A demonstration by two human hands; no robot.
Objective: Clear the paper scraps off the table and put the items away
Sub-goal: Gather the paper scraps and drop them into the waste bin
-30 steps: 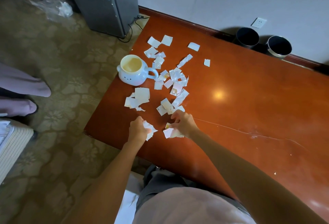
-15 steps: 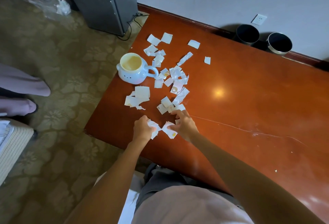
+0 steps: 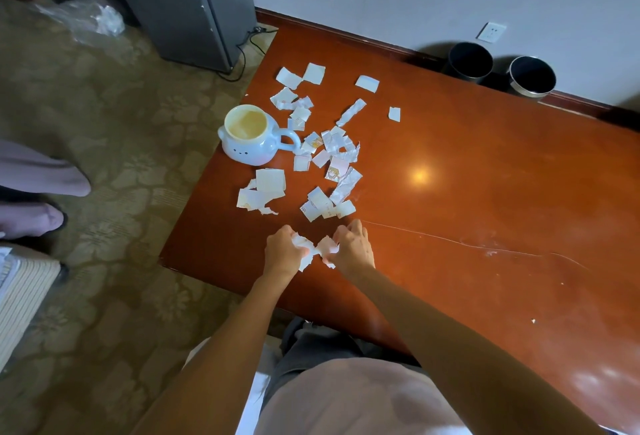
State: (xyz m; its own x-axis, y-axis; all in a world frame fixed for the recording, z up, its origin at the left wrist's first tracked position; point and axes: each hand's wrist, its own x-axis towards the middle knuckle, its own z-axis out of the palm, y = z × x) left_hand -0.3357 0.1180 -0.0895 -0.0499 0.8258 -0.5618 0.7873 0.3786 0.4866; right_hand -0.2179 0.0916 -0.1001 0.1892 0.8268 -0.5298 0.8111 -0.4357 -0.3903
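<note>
Several white paper scraps (image 3: 332, 157) lie scattered over the left part of the red-brown table (image 3: 485, 209), from the far edge down toward me. A pale blue mug (image 3: 247, 137) with a handle stands at the table's left edge among them. My left hand (image 3: 282, 251) grips a small bunch of scraps (image 3: 304, 247) just above the table near its front edge. My right hand (image 3: 353, 246) holds more scraps (image 3: 327, 247) close beside it, the two bunches almost touching.
Two dark round bins (image 3: 471, 60) (image 3: 531, 78) stand against the wall beyond the table. A grey cabinet (image 3: 183, 9) with a cable sits at the far left corner. Another person's feet (image 3: 41, 192) are on the patterned carpet to the left.
Both hands have lifted scraps off the table near its front edge and drawn together. The right hand moved left toward the left hand.
</note>
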